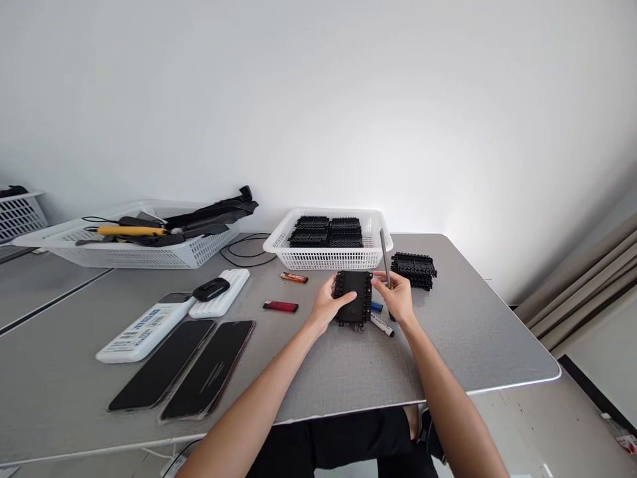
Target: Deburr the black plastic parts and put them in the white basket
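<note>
Wall and bench: plain white wall behind a grey bench (462, 332) with a pale edge strip.
Black part: held above the bench, in front of the white basket (326, 259); a flat, rectangular black plastic piece (357, 309), its broad face smooth and dull, small square tabs and notches running down both long sides like teeth.
Left hand: this hand (328, 305) grips the piece from the left, thumb laid flat across its face, other fingers behind.
Right hand: this one (395, 299) is closed around a slim grey tool (385, 249) that points upward; thumb and fingertip are at the piece's upper right edge.
Basket: similar black pieces (326, 232) packed in side-by-side stacks.
Right stack: more toothed black pieces (414, 269) piled unevenly, just beyond the right hand.
Under the hands: a white marker (382, 324) and a blue lighter (377, 307), partly hidden.
Left of the hands: an orange lighter (294, 277) and a red lighter (281, 306), lying apart.
</note>
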`<state>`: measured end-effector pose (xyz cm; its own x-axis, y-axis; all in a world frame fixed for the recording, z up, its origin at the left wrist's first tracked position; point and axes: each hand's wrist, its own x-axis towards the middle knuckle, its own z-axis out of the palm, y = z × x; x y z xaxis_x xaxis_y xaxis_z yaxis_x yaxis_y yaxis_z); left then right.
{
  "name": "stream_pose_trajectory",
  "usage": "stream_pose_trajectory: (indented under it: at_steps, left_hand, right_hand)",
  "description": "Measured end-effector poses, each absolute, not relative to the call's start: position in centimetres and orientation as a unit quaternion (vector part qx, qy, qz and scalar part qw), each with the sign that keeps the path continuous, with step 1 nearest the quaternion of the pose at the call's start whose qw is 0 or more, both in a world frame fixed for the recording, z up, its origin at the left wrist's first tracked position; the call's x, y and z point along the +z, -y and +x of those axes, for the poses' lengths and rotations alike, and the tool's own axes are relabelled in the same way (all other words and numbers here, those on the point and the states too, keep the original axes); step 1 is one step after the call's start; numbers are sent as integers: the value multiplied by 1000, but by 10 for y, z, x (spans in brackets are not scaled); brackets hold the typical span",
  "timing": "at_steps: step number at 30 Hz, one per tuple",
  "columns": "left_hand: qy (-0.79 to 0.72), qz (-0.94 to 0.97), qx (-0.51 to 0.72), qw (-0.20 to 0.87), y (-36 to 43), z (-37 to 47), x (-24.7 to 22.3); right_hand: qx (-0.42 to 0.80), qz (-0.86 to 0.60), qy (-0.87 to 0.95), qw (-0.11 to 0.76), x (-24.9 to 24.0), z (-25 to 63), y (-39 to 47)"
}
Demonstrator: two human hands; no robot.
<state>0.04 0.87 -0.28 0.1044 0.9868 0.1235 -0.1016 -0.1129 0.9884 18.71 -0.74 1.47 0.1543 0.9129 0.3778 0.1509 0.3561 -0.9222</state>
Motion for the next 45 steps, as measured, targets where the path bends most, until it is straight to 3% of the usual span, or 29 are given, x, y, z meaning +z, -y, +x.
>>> stream_pose_trajectory:
  at_steps: [15,27,34,41,45]
  left_hand:
    - [-413,540,653,334,-8,-2,5]
    - [-438,610,623,219,-4,-3,1]
    - [-476,588,625,192,0,-3,2]
    - [-469,577,629,227,-2,-2,3]
    - [-477,577,623,226,-5,-5,1]
  right_hand:
    - [234,-498,647,529,26,177,24]
    - [248,-488,714,436,24,160,29]
    - [233,-517,693,446,22,164,26]
    - [94,-588,674,437,21,168,25]
    - [89,-594,675,429,20,170,25]
